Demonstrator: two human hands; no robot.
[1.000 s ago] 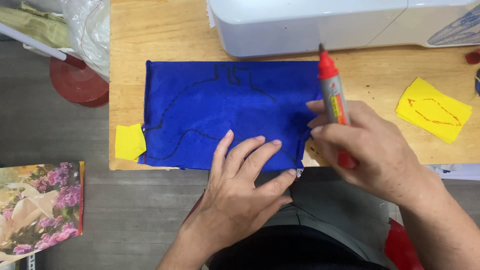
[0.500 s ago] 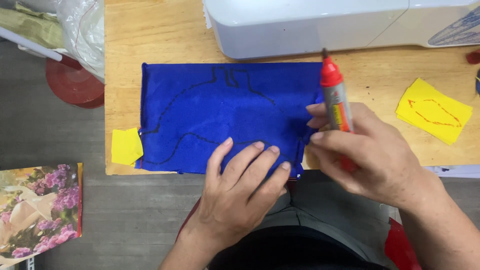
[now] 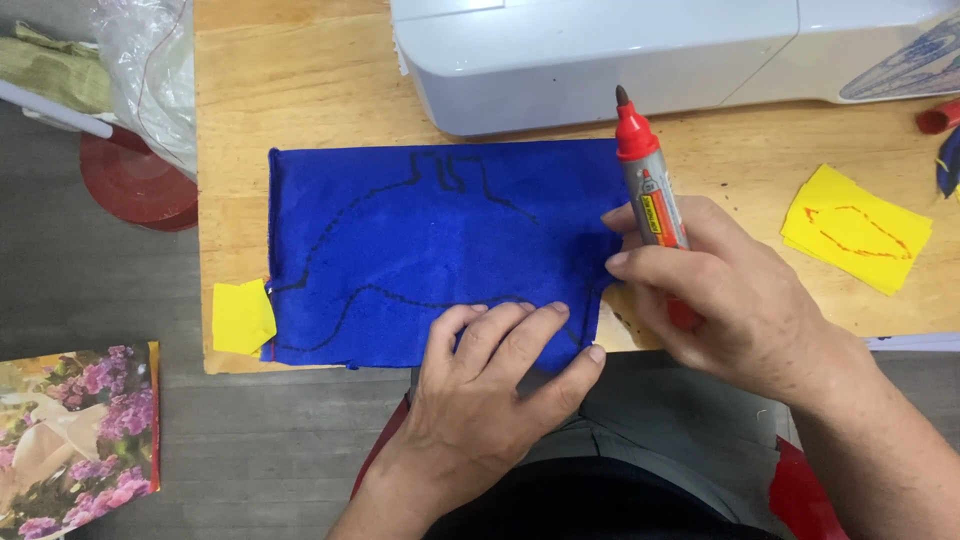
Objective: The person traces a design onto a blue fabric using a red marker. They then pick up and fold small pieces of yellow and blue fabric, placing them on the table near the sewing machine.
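Observation:
A blue felt sheet (image 3: pixel 420 250) with a black drawn outline lies flat on the wooden table (image 3: pixel 300 90). My left hand (image 3: pixel 495 385) presses flat on the sheet's near right corner, fingers spread. My right hand (image 3: pixel 735 300) grips a red marker (image 3: pixel 648 195) upright, uncapped tip pointing away, just off the sheet's right edge. A small yellow felt scrap (image 3: pixel 243 317) touches the sheet's near left corner.
A white sewing machine (image 3: pixel 620 50) stands at the back of the table. A yellow felt piece with a red outline (image 3: pixel 855 240) lies at the right. A plastic bag (image 3: pixel 150 70), a red round base (image 3: pixel 135 185) and a floral picture (image 3: pixel 75 440) sit left, off the table.
My left hand has slid slightly right along the sheet's near edge. The marker has stayed upright in my right hand, shifting little.

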